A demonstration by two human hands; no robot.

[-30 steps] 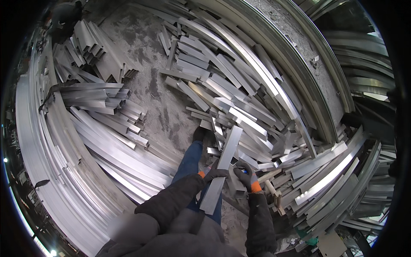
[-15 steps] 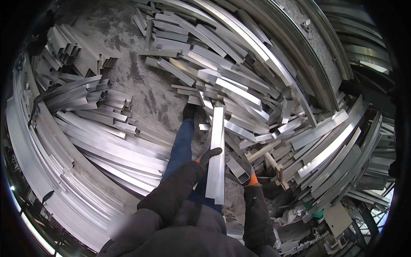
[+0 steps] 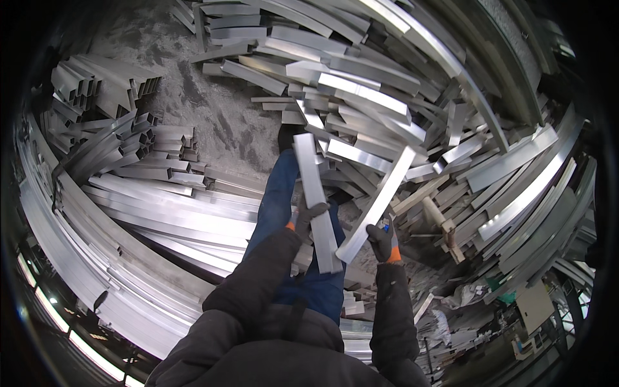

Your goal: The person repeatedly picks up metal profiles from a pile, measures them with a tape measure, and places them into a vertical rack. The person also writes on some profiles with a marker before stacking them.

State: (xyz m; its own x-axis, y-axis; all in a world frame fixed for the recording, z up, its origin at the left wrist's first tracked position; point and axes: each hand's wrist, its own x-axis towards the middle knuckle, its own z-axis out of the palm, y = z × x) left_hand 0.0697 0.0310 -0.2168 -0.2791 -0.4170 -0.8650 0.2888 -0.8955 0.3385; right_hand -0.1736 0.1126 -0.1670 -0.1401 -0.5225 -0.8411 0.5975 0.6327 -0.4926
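Flat aluminium bar [image 3: 314,200] held upright over the blue trouser leg [image 3: 277,200], clasped low down by the gloved left hand [image 3: 308,218]. Second, slanted aluminium strip [image 3: 377,203] gripped at its lower end by the gloved right hand [image 3: 382,240]. All around, heaped metal offcuts [image 3: 361,97] on the grey floor [image 3: 213,122].

Two flat aluminium bars [image 3: 316,200] [image 3: 377,203]; held, diverging upward.

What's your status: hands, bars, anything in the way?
Left hand grips one flat metal bar. Right hand grips second bar. Loose metal pile crowds ahead.
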